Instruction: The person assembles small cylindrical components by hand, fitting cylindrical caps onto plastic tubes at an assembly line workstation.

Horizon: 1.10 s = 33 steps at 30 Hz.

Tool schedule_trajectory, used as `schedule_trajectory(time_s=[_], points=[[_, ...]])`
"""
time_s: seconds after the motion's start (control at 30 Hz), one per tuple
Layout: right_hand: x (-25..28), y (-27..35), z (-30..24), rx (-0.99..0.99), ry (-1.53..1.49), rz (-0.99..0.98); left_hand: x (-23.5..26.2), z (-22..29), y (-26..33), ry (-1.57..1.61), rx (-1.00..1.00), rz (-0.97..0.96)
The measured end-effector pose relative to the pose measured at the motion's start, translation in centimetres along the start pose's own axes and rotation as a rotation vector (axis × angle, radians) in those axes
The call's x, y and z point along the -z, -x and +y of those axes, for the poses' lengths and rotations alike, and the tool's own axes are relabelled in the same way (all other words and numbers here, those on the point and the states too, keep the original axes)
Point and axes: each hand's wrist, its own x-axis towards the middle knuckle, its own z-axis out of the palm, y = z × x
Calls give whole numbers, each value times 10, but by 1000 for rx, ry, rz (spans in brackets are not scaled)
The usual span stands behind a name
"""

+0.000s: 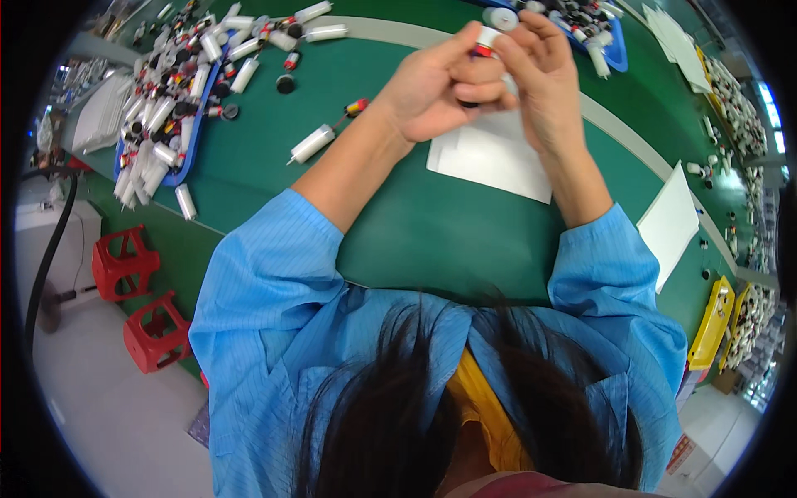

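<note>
Over the far middle of the green table, my two hands meet around a small cylindrical part (486,38) with a white end and a red band. My left hand (440,87) is closed around it, thumb on top and fingers curled beneath. A dark round end (469,104) peeks out below these fingers. Against the part's other side presses the thumb of my right hand (544,79), its fingers bent above. A white round piece (501,18) shows by the right fingertips; whether it is held I cannot tell. White paper sheets (490,158) lie beneath the hands.
At left, a blue tray (193,141) overflows with white cylinders and small red-and-black parts. A loose white cylinder (312,144) lies beside my left forearm. Another blue tray (616,51) stands at far right. White sheets (671,217) and a yellow tray (711,325) are rightward; red stools (126,262) stand left.
</note>
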Motion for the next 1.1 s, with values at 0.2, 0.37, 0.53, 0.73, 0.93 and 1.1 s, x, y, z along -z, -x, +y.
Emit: schedule_trajectory(time_s=[0.2,0.37,0.53,0.73,0.93,1.1], points=[[14,-13,-28,-63,288,-168,-22,-5,-2,-628,90,301],[-1,-25,-42,-244,210,-264,-13,0,-4,-609,54,189],[3,-45,-55,-502,-126,-470,-9,10,3,-430,33,-105],[15,-83,-61,-163,537,-413,5,52,37,-2234,-79,719],[83,-167,-83,446,1360,9,49,127,106,-2519,283,1351],[121,-123,-73,315,1218,-118,53,101,91,-2630,-78,1068]])
